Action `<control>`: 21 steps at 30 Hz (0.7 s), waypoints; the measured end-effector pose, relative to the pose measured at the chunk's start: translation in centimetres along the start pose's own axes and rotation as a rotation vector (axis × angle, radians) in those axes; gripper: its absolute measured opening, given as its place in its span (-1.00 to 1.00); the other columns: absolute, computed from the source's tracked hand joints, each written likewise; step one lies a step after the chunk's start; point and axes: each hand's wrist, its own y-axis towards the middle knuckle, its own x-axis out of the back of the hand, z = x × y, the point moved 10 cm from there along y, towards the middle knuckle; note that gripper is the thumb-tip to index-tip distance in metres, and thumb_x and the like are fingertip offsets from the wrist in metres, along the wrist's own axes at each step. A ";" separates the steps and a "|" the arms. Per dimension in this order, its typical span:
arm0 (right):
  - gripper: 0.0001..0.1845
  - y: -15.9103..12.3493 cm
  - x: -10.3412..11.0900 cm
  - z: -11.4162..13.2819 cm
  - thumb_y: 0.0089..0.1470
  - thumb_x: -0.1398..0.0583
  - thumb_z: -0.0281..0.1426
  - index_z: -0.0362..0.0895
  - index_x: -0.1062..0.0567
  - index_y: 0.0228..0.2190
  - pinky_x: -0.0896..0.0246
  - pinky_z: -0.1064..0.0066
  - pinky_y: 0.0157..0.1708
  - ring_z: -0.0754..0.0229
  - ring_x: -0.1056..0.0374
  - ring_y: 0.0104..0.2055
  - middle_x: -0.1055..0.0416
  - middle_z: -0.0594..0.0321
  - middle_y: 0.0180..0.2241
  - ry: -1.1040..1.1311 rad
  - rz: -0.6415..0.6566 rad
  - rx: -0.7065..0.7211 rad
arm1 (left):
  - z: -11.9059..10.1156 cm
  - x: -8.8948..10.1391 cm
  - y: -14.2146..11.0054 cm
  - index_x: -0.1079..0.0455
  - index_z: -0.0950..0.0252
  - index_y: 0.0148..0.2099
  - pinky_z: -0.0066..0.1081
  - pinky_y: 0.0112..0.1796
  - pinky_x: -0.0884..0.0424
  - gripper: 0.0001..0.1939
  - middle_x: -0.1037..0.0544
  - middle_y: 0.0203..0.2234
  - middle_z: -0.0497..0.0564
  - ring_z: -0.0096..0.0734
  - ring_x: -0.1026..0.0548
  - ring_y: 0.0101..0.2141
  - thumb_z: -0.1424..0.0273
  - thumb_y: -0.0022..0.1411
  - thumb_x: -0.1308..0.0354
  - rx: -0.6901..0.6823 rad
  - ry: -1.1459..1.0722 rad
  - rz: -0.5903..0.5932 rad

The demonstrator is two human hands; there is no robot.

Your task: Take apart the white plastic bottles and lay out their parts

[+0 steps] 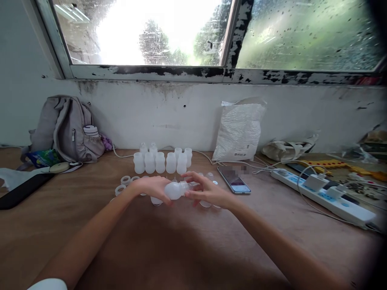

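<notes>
window glare over a dim, soft-shadowed tabletop

daylight enters through the window (121, 36), whose left pane is blown out to white around blurry dark foliage; the right pane shows a hazy green glow. a reflected tube light (72, 13) streaks the upper left of the glass. the wall (151, 117) below reads grey and muted. on the tabletop (99, 177), a broad soft shadow darkens the near middle, with a faint sheen farther back. the white bottles (160, 161) look pale, with little surface detail. blackness closes in on the right corners, and the window frame (45, 40) slants at left.
</notes>
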 end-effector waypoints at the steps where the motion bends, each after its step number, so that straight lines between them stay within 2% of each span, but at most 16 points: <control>1: -0.51 0.0 -0.1 -0.3 -0.11 -0.18 -0.17 -0.10 -0.27 -0.13 -0.36 0.44 -0.57 0.28 -0.32 -0.40 -0.25 0.16 -0.23 0.010 0.006 -0.029 | 0.0 -0.1 0.0 -0.34 0.17 -0.17 -0.43 -0.37 -0.28 -0.51 -0.47 -0.30 -0.04 -0.27 -0.42 -0.32 0.05 -0.16 -0.12 -0.006 0.008 0.006; 3: -0.57 0.1 0.2 -0.3 -0.09 -0.16 -0.16 -0.16 -0.32 -0.21 -0.35 0.44 -0.57 0.30 -0.32 -0.46 -0.29 0.18 -0.30 0.012 -0.001 -0.038 | 0.2 -0.3 0.0 -0.34 0.18 -0.19 -0.44 -0.39 -0.27 -0.51 -0.48 -0.31 -0.04 -0.27 -0.42 -0.33 0.03 -0.17 -0.12 -0.005 0.022 0.020; 5: -0.59 0.2 1.1 0.3 -0.13 -0.20 -0.19 -0.16 -0.33 -0.24 -0.33 0.44 -0.53 0.32 -0.31 -0.47 -0.30 0.19 -0.27 -0.018 -0.051 0.009 | 0.6 -0.1 -0.1 -0.34 0.19 -0.20 -0.44 -0.41 -0.27 -0.50 -0.48 -0.33 -0.04 -0.27 -0.42 -0.34 0.02 -0.19 -0.12 0.015 0.029 0.019; 8: -0.59 0.2 2.0 0.4 -0.16 -0.23 -0.26 -0.13 -0.33 -0.23 -0.28 0.44 -0.49 0.28 -0.31 -0.43 -0.33 0.22 -0.29 -0.197 -0.095 0.034 | 1.4 0.3 -0.5 -0.33 0.19 -0.21 -0.45 -0.41 -0.27 -0.48 -0.47 -0.33 -0.05 -0.26 -0.42 -0.32 0.01 -0.22 -0.15 0.049 0.014 0.016; 11: -0.65 0.2 0.8 -1.2 -0.20 -0.24 -0.38 -0.11 -0.39 -0.26 -0.23 0.40 -0.41 0.20 -0.31 -0.39 -0.37 0.24 -0.40 -0.573 -0.032 -0.013 | 2.6 1.4 -0.9 -0.29 0.21 -0.17 -0.45 -0.40 -0.27 -0.40 -0.45 -0.27 -0.02 -0.24 -0.41 -0.29 -0.01 -0.27 -0.16 0.121 0.001 -0.044; 14: -0.66 0.2 -1.0 -3.1 -0.25 -0.27 -0.41 -0.10 -0.43 -0.30 -0.20 0.36 -0.32 0.10 -0.31 -0.27 -0.38 0.19 -0.33 -0.807 0.027 -0.020 | 3.5 2.6 -1.1 -0.23 0.22 -0.11 -0.45 -0.41 -0.27 -0.32 -0.42 -0.20 0.01 -0.22 -0.40 -0.26 -0.03 -0.29 -0.16 0.161 0.004 -0.147; 17: -0.61 0.3 -2.0 -3.1 -0.22 -0.27 -0.32 -0.09 -0.40 -0.26 -0.18 0.33 -0.24 0.07 -0.28 -0.19 -0.36 0.17 -0.26 -0.795 0.018 0.069 | 3.3 3.0 -1.1 -0.25 0.23 -0.13 -0.45 -0.38 -0.26 -0.34 -0.40 -0.19 0.01 -0.21 -0.38 -0.23 -0.03 -0.28 -0.15 0.136 0.018 -0.189; 19: -0.61 0.4 -1.2 -1.3 -0.13 -0.22 -0.26 -0.09 -0.35 -0.20 -0.16 0.33 -0.22 0.11 -0.26 -0.18 -0.34 0.17 -0.23 -0.727 -0.099 0.169 | 3.1 3.1 -1.0 -0.29 0.24 -0.17 -0.45 -0.36 -0.25 -0.38 -0.39 -0.20 0.02 -0.20 -0.36 -0.21 -0.02 -0.27 -0.15 0.117 0.024 -0.199; 21: -0.69 0.2 0.1 0.7 -0.04 -0.15 -0.26 -0.09 -0.32 -0.22 -0.18 0.36 -0.27 0.17 -0.28 -0.25 -0.35 0.18 -0.26 -0.620 -0.232 0.238 | 2.8 3.1 -1.0 -0.31 0.25 -0.19 -0.46 -0.36 -0.24 -0.41 -0.40 -0.22 0.01 -0.21 -0.37 -0.23 -0.01 -0.25 -0.14 0.096 -0.007 -0.185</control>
